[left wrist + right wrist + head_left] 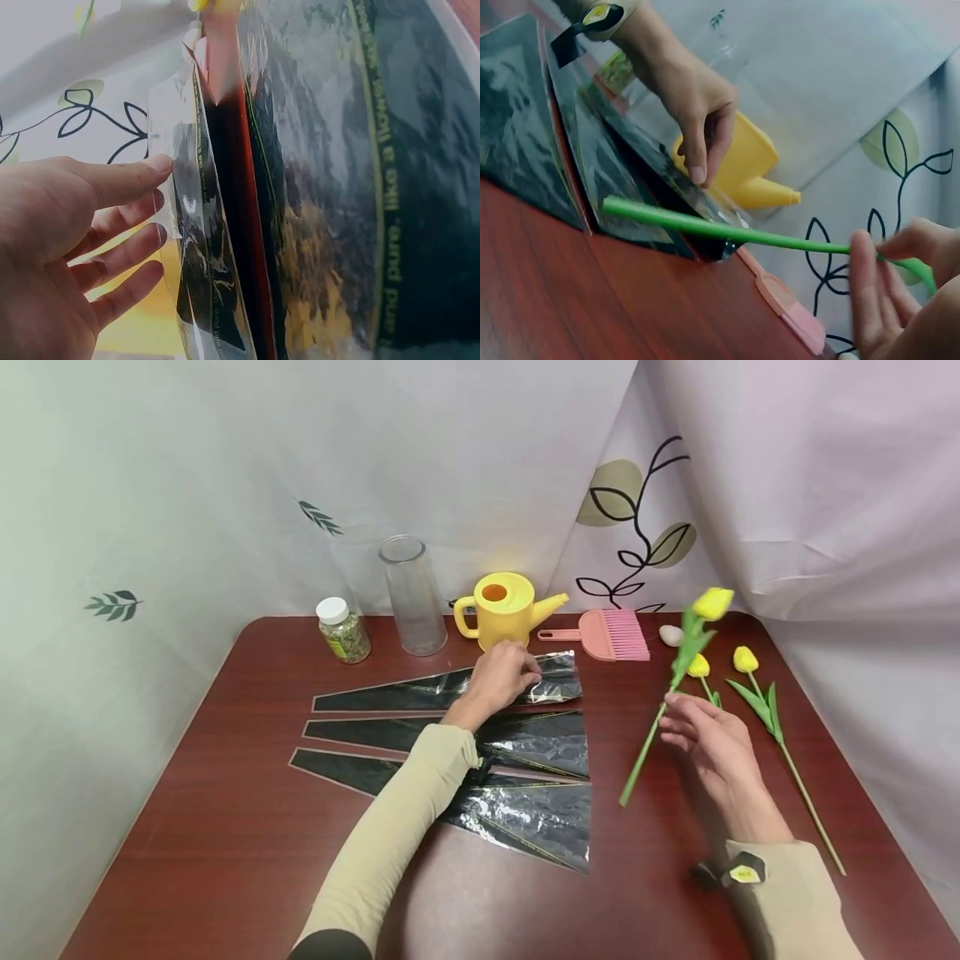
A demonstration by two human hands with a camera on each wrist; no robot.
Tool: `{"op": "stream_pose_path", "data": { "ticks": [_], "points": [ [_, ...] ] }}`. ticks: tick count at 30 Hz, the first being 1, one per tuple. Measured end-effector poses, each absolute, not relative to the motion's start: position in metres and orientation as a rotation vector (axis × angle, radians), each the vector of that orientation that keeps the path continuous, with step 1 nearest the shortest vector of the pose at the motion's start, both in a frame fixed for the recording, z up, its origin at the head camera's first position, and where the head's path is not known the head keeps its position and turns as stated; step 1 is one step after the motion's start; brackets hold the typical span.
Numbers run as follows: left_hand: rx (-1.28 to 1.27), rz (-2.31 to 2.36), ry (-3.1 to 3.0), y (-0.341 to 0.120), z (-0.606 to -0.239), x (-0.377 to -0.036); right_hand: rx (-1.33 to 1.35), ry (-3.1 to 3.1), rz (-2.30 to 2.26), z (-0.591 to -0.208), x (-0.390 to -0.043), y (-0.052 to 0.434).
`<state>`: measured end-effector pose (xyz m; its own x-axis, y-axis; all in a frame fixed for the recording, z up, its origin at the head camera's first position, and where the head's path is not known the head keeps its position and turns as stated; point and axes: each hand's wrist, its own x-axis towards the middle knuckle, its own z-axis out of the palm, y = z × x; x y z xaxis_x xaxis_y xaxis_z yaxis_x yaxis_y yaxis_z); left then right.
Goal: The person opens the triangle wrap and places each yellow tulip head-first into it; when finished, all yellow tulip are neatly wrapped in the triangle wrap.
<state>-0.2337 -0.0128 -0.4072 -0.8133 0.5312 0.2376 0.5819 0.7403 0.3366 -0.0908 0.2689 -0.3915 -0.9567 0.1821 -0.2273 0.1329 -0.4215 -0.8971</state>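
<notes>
My left hand [497, 683] is at the far edge of the topmost black flower sleeve [390, 693], a flat, tapered plastic wrapper. In the left wrist view its thumb and fingers pinch the sleeve's clear edge [169, 217]. Two similar sleeves, the middle one [536, 742] and the nearest one [536, 818], lie in front, partly under the left forearm. My right hand [716, 752] pinches the stem of an artificial yellow tulip [686, 652] between thumb and fingers. The tulip is raised and tilted, its bloom up and stem end pointing toward the sleeves.
Along the back stand a jar [347, 635] with a white lid, a clear glass vase [416, 602] and a yellow watering can [506, 614]. A pink dustpan-shaped brush [611, 635] and a white stone [671, 635] lie nearby. Two more tulips [795, 772] [698, 667] lie on the right.
</notes>
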Motion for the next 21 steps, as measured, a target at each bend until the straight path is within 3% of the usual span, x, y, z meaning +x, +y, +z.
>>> {"op": "stream_pose_path", "data": {
  "ticks": [8,21],
  "points": [
    [-0.934,-0.621,-2.807,-0.017,-0.405,-0.232,-0.691,-1.083,2.517,-0.389,-0.105,0.269],
    [-0.941,-0.638,-2.794,-0.019,-0.402,-0.233,-0.96,-1.028,2.397,-0.408,-0.133,0.26]
  ]
}}
